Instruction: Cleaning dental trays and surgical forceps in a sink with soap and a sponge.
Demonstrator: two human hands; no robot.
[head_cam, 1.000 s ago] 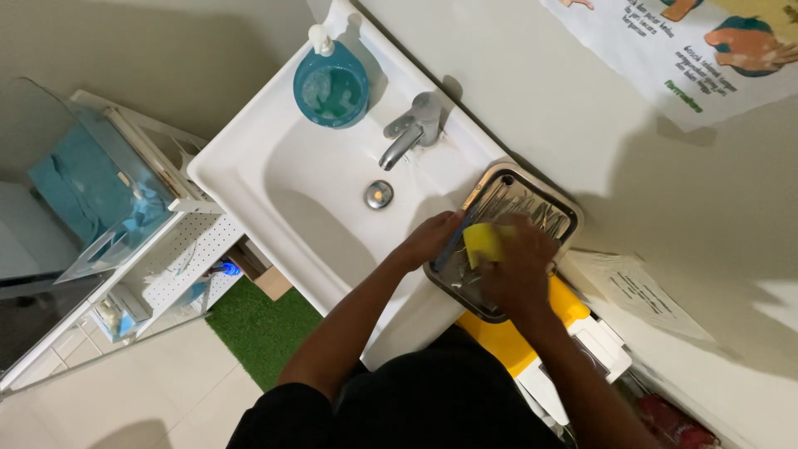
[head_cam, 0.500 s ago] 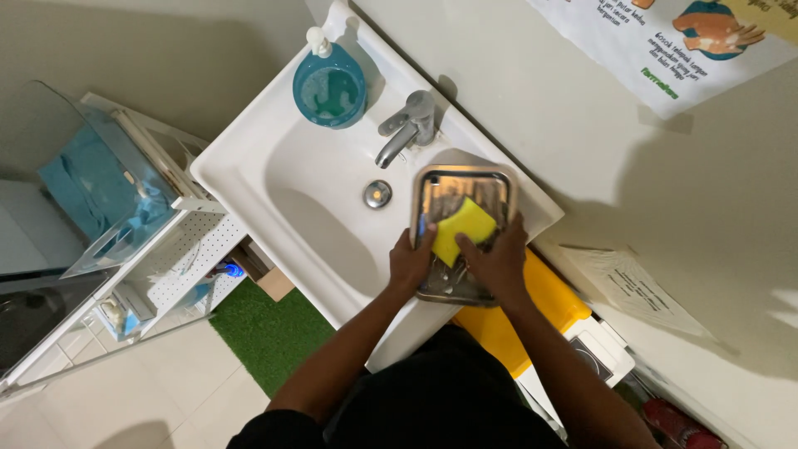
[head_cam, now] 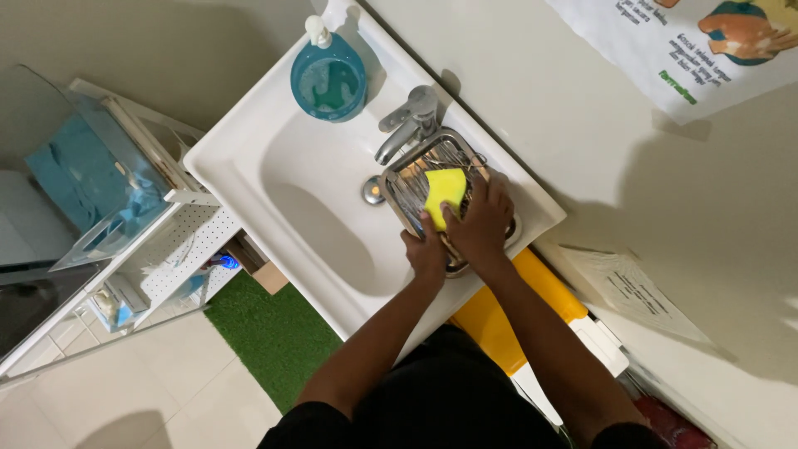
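A: What is found around the sink?

B: A teal soap dispenser is set on the rim at 11 o'clock of the basin. A chrome tap is mounted at 12 o'clock, its spout reaching over the drain. A white wire rack is seen off to 9 o'clock, a green mat on the floor at 7 o'clock, and a yellow container is tucked just beside the sink at 5 o'clock. A poster is fixed to the wall at 2 o'clock.

A: Is anything in the way?

B: The tap spout is overlapped by the upper corner of the metal tray, which is held tilted over the basin's 3 o'clock side.

A: How does the tray look?

B: Rectangular, shiny, with a wire grid inside. Its lower edge is gripped by the left hand. A yellow sponge is pressed onto the grid under the closed fingers of the right hand. The hands are kept close together, nearly touching.
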